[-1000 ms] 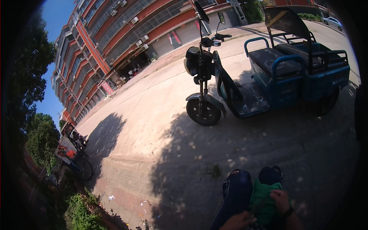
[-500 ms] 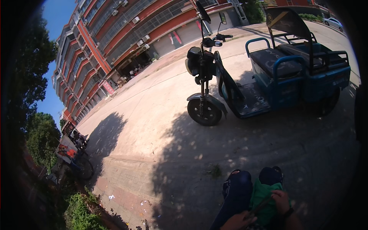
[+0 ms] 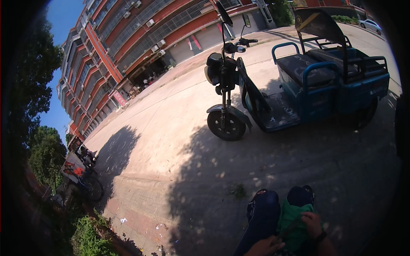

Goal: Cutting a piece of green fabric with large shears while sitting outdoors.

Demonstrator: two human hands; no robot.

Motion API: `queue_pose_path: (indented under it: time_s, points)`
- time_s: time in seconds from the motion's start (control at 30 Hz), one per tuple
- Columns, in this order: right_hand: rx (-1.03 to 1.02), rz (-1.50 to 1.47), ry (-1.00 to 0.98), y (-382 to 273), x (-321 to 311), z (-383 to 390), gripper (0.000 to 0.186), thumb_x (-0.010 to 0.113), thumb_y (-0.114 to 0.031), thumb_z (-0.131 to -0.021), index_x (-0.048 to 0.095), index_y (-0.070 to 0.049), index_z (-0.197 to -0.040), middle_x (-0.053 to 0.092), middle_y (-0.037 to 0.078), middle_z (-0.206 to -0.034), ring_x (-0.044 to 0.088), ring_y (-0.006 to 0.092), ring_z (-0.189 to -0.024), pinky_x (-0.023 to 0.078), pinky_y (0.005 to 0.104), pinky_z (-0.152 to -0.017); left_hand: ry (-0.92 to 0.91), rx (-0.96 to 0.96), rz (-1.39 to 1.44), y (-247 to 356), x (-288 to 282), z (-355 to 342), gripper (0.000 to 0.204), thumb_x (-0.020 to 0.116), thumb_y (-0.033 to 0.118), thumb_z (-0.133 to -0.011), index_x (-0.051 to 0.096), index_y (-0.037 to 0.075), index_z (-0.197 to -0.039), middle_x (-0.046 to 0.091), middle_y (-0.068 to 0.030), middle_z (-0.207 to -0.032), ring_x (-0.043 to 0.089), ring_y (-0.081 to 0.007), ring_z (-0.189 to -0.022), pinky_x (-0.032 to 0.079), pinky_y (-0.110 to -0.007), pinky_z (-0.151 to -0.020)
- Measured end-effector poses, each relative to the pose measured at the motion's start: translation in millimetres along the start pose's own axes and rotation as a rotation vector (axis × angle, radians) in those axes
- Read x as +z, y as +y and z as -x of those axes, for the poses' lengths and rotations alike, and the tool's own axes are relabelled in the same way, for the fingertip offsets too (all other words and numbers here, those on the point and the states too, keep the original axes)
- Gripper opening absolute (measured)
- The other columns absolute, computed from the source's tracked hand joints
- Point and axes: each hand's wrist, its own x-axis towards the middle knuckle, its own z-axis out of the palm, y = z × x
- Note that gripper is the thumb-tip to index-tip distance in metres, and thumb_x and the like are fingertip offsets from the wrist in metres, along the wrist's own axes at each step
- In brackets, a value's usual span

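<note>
Head view: left hand (image 3: 265, 246) and right hand (image 3: 313, 225), fingers gripping dark slender strip (image 3: 291, 228) over green cloth (image 3: 287, 218) across right leg (image 3: 300, 196).

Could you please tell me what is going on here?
A person, apparently seated outdoors in the shade, has both hands over a green cloth on their right leg. The right hand is at the cloth, with its fingers bent; the left hand is lower and to the left. A narrow dark item seems to run between them, too dim to identify. A blue three-wheeler stands on the pavement ahead.
</note>
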Motion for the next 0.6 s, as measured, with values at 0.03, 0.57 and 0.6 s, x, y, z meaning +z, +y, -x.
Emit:
queue_pose_path:
  time_s: [0.03, 0.57, 0.6]
  points:
    - [-0.017, 0.028, 0.008, 0, 0, 0, 0.024, 0.061, -0.009, -0.081, 0.065, 0.005, -0.101, 0.065, 0.003, -0.088, 0.058, 0.0094, -0.080, 0.047, 0.0246, -0.072, -0.008, -0.001, -0.023, -1, 0, -1, 0.047, 0.055, 0.049, -0.088, 0.055, 0.003, -0.093, 0.056, -0.0172, -0.075, 0.057, -0.0328, -0.070, 0.042, -0.041, -0.063]
    - [-0.061, 0.054, 0.015, 4, -3, -2, 0.023, 0.061, -0.010, -0.081, 0.066, 0.005, -0.098, 0.065, 0.003, -0.085, 0.057, 0.0089, -0.079, 0.046, 0.0246, -0.072, -0.029, -0.060, 0.000, 16, -6, 1, 0.048, 0.055, 0.051, -0.087, 0.056, 0.004, -0.094, 0.058, -0.0167, -0.076, 0.057, -0.0322, -0.071, 0.042, -0.041, -0.064]
    - [-0.056, 0.051, 0.017, 7, -4, -3, 0.024, 0.061, -0.010, -0.081, 0.066, 0.005, -0.098, 0.065, 0.004, -0.085, 0.057, 0.0089, -0.079, 0.046, 0.0245, -0.072, -0.029, -0.057, -0.004, 16, -6, 1, 0.049, 0.055, 0.052, -0.087, 0.056, 0.004, -0.094, 0.058, -0.0166, -0.076, 0.057, -0.0322, -0.071, 0.042, -0.041, -0.065]
